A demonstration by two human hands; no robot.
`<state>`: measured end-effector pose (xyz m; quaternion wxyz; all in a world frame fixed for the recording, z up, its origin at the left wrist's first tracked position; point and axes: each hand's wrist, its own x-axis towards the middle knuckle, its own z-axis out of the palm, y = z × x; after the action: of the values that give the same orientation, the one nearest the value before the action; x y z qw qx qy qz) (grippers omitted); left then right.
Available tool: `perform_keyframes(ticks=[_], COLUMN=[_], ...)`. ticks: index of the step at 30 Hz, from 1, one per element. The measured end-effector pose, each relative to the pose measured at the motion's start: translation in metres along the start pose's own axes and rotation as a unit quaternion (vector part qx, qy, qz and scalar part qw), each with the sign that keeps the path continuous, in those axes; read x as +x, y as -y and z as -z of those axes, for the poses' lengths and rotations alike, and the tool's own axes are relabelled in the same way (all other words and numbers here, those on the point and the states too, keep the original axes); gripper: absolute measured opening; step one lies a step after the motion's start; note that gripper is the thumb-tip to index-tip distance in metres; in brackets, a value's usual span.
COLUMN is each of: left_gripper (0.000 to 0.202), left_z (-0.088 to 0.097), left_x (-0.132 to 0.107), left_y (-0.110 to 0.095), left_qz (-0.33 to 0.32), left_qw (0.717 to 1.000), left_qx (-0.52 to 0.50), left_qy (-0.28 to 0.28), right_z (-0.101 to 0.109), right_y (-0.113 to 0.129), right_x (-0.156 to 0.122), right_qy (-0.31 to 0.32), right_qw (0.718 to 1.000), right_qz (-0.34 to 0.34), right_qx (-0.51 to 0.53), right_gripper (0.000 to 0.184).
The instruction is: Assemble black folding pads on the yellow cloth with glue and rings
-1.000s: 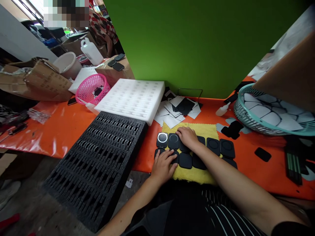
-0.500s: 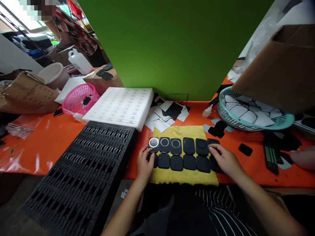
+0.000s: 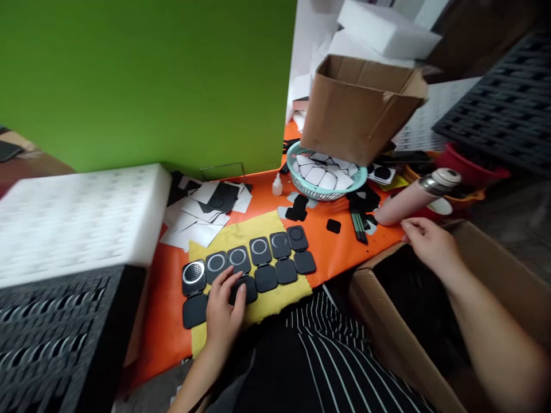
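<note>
A row of several hinged black pads with round rings, which look like folding wireless chargers point(image 3: 259, 250), lies opened out on a yellow cloth point(image 3: 275, 301). The leftmost pad point(image 3: 194, 276) has a bright, textured ring face. My left hand point(image 3: 226, 301) rests over the lower halves of the pads left of centre, fingers apart and holding nothing; it partly hides them. Away to the right, my right hand point(image 3: 433, 246) hangs above an open cardboard box point(image 3: 391, 338), beside a pink thermos point(image 3: 407, 201). Its thumb and forefinger are pinched together; whatever is between them is too small to make out.
Left stand a black slotted foam tray point(image 3: 116, 310) and a white foam block point(image 3: 86, 212). Behind the cloth are loose cards point(image 3: 202, 212), a small dropper bottle point(image 3: 277, 184) and a teal basket point(image 3: 327, 192) of white sheets. A green panel point(image 3: 150, 86) closes the back.
The view has swung to the right. My right hand has left the rightmost charger and moved right, over the cardboard box. My left hand has shifted from the leftmost charger toward the middle.
</note>
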<state>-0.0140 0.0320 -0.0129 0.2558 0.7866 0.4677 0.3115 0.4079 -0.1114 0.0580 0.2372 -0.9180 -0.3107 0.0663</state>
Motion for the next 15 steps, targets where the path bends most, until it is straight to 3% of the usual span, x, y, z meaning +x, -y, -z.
perform_keyframes(ticks=[3,6,9,15], left_gripper=[0.025,0.024,0.025,0.027], left_z=[-0.006,-0.008,-0.008,-0.002], left_x=[0.005,0.010,0.013,0.004], left_y=[-0.007,-0.011,-0.015,-0.014], left_qz=[-0.023,-0.034,-0.041,-0.032], left_qw=[1.000,0.999,0.999,0.999], left_qx=[-0.008,-0.014,-0.017,-0.006], left_qy=[0.015,0.017,0.025,0.017], right_z=[0.022,0.013,-0.014,-0.062], right_y=[-0.038,-0.045,-0.018,0.071], right_x=[0.000,-0.006,-0.006,0.008], right_qy=[0.023,0.044,0.066,0.109], right_qw=[0.997,0.994,0.991,0.973], right_qz=[-0.060,-0.065,0.005,0.154], right_qx=[0.036,0.082,0.114,0.133], right_gripper=[0.027,0.024,0.023,0.023])
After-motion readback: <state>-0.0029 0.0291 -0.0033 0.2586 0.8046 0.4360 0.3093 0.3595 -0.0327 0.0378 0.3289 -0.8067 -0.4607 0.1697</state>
